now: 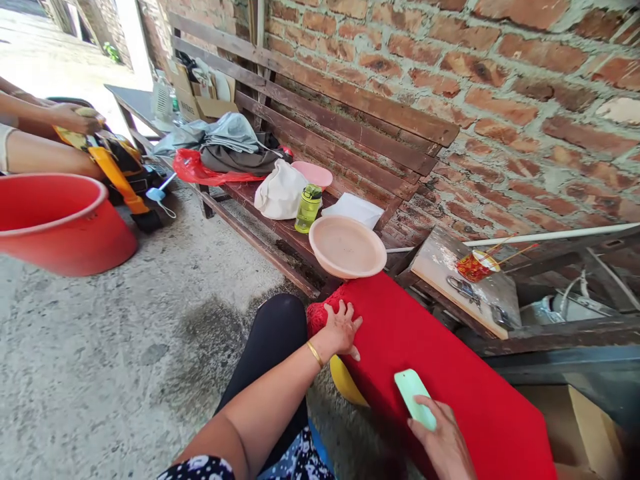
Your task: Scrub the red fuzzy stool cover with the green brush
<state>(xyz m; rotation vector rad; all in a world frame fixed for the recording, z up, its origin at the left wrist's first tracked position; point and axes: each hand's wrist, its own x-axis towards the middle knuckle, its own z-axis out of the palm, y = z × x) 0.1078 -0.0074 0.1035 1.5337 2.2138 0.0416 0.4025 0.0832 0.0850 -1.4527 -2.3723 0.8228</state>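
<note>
Red cloth lies smooth over a long narrow surface running from the middle to the lower right. A crumpled, textured part of it bunches at the far left corner. My left hand, with a gold bangle at the wrist, rests there with fingers spread, pressing on the red cloth. My right hand is closed round a pale green brush, oblong with a small hole at its far end. The underside of the brush is hidden, and it is over the middle of the cloth.
Ahead stands a slatted bench with a pale pink basin, a green bottle and a white bag. A board with a red cup is right. Left are a red tub and another person's hand.
</note>
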